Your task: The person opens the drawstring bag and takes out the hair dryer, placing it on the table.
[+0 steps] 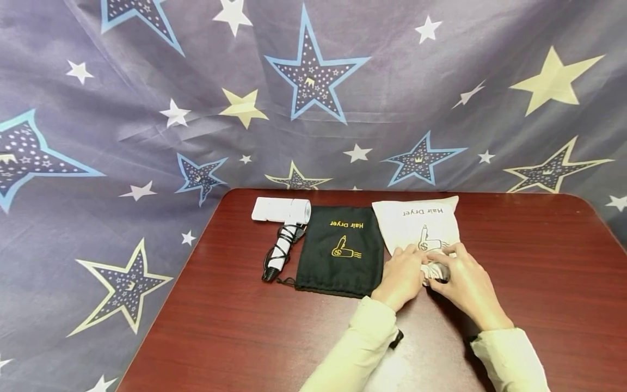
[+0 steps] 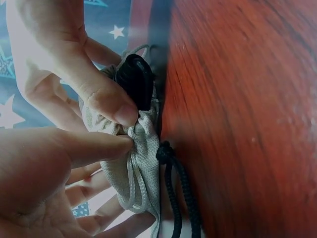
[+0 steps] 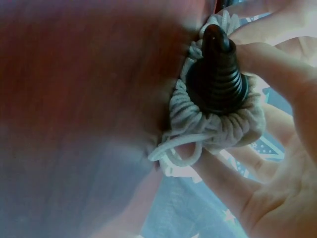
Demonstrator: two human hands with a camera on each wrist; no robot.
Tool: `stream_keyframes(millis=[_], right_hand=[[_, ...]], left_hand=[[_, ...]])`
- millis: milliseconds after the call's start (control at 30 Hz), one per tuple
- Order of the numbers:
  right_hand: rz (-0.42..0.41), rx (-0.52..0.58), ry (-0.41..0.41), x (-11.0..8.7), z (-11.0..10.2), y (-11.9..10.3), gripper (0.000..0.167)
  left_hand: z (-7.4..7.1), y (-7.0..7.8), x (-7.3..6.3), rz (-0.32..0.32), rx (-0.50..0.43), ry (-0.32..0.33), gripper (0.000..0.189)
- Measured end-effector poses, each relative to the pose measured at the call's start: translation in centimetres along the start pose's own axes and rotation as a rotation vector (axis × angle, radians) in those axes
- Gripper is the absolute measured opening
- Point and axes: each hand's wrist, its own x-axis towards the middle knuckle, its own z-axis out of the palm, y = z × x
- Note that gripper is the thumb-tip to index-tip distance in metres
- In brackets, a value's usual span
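And here's the cream cloth bag, coarse-woven, right of centre on the glossy reddish table, its puckered mouth ringing a ribbed black cone, pale drawcord looping out. Left hand pinches the gathered cloth, right hand grips the rim, both holds narrow! Black bag just left, white hair dryer beyond; wood grain spreads rightward to a rounded far corner.

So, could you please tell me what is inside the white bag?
A black ribbed piece pokes out of the white bag; anything further inside is covered, so I cannot see it.
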Motion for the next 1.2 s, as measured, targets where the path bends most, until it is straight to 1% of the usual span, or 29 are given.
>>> stream_keyframes(millis=[300,533,700,833,967,1067,1200], right_hand=[[0.008,-0.006,0.002,0.0,0.0,-0.4,0.049],[0.028,-0.010,-0.011,-0.1,0.0,-0.6,0.047],[0.047,-0.001,-0.032,-0.1,0.0,-0.6,0.046],[0.025,0.015,0.002,-0.2,0.0,-0.4,0.048],[-0.015,0.044,0.013,-0.2,-0.1,0.1,0.050],[-0.041,0.055,-0.027,-0.1,-0.6,0.4,0.047],[-0.083,0.037,-0.079,-0.1,-1.0,0.6,0.042]], left_hand=[[0.0,-0.1,-0.2,0.007,0.021,0.007,0.021],[0.1,-0.3,-0.3,0.009,-0.011,0.017,0.020],[0.1,-0.6,-0.5,0.022,-0.025,0.015,0.020],[0.1,-0.8,-0.5,0.039,-0.040,-0.011,0.027],[0.1,-1.0,-0.6,0.056,-0.036,-0.035,0.040],[0.2,-0.9,-0.7,0.088,-0.017,-0.010,0.047],[0.6,-0.9,-0.7,0.137,0.013,0.064,0.048]])
